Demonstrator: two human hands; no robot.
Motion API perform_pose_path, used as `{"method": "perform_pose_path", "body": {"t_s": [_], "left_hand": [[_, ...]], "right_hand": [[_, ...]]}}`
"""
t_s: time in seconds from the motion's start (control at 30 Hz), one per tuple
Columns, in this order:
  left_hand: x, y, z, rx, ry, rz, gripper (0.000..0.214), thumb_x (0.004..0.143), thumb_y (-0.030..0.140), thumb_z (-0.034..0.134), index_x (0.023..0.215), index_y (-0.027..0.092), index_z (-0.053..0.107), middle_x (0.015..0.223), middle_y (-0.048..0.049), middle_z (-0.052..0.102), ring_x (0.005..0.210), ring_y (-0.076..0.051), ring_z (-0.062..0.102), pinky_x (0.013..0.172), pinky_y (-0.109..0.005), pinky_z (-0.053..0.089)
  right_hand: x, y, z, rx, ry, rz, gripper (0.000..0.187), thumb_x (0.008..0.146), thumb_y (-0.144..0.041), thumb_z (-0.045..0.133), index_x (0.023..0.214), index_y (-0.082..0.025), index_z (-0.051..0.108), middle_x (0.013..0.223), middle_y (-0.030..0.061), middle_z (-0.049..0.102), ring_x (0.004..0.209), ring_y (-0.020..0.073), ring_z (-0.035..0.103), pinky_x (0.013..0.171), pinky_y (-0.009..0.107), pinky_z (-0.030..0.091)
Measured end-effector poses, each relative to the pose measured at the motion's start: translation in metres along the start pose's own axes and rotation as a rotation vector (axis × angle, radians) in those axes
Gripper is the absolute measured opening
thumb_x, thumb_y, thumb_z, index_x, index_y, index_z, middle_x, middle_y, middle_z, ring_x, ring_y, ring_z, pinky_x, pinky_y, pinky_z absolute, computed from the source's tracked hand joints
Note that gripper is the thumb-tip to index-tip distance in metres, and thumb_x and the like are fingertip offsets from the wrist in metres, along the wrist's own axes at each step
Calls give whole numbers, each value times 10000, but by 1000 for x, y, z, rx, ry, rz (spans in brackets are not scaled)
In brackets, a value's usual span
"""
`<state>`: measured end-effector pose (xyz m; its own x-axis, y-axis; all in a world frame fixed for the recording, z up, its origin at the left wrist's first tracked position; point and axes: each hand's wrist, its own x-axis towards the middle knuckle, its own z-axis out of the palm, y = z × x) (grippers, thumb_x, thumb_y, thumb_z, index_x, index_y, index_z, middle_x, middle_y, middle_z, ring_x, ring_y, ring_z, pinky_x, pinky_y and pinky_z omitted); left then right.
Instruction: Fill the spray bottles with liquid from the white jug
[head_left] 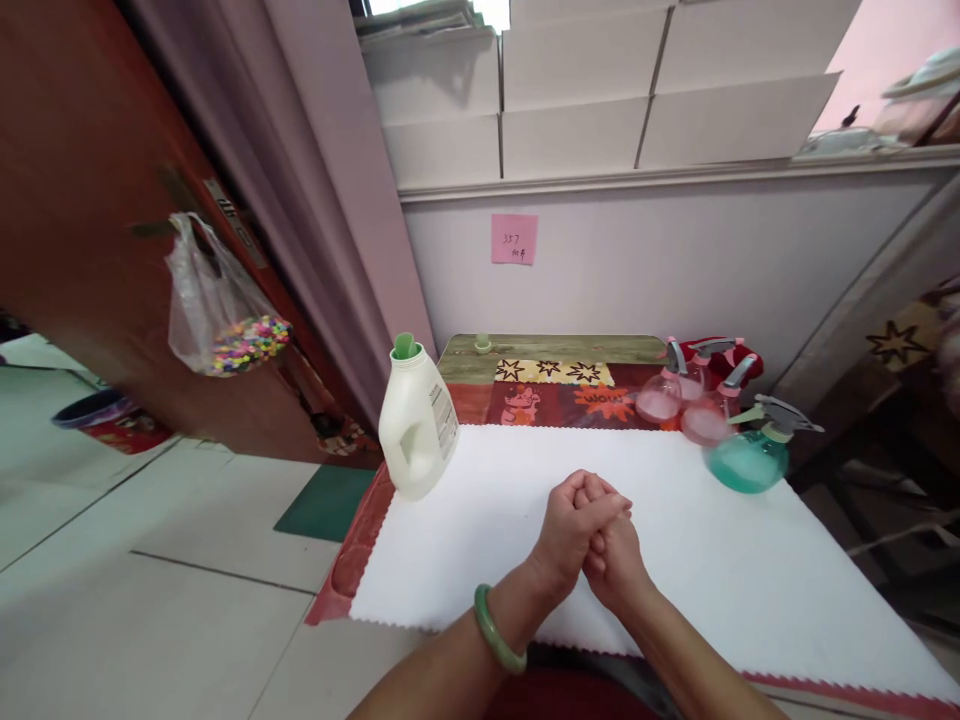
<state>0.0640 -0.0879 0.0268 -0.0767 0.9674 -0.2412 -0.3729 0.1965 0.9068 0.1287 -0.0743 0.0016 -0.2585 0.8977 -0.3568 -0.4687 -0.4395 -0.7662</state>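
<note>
- One table (570,348), pushed up to the wall; patterned cover shows along its far side.
- White cloth (480,560), scalloped edge, lies flat over most of the tabletop. Everything being worked around sits on it or along its far side.
- White jug (405,395), upright near the cloth's far left corner, handle toward the person. Green spout showing in its mouth, no cap on. Neither hand touches it.
- Four spray bottles, far right, grouped. Three with pink contents (705,425) close together; one with green contents (750,462) nearest the person, on the cloth. All upright, trigger heads on. Also untouched.
- Left hand (566,525) and right hand (622,565) clasped over the cloth, fingers folded round each other. No object visible in the grasp; can't tell if something tiny is hidden inside. Well apart from jug and bottles. My read: idle or ready stage, no handling under way. Any pickup calls for unclasping first, then a reach: left for jug, right for sprayers.
- Green bangle (489,630) on the left wrist.
- Small green cap (483,344) by the table's far edge, possibly the jug's.
</note>
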Motion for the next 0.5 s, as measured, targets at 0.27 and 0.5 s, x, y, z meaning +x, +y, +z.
{"method": "perform_pose_path", "body": {"t_s": [0.27, 0.5], "left_hand": [[-2, -12, 8, 30, 226, 226, 307, 809, 463, 692, 710, 183, 613, 713, -17, 662, 719, -157, 610, 749, -286, 486], [14, 24, -16, 146, 187, 299, 339, 810, 508, 727, 830, 174, 674, 793, -27, 675, 770, -173, 617, 763, -307, 489]], "right_hand": [[22, 19, -18, -780, -39, -869, 485, 924, -453, 481, 498, -220, 487, 468, 11, 532, 456, 131, 475, 453, 249, 365], [66, -19, -32, -1324, -118, -1176, 445, 993, -382, 429, 636, -199, 621, 567, 39, 647, 508, 136, 556, 534, 252, 342]]}}
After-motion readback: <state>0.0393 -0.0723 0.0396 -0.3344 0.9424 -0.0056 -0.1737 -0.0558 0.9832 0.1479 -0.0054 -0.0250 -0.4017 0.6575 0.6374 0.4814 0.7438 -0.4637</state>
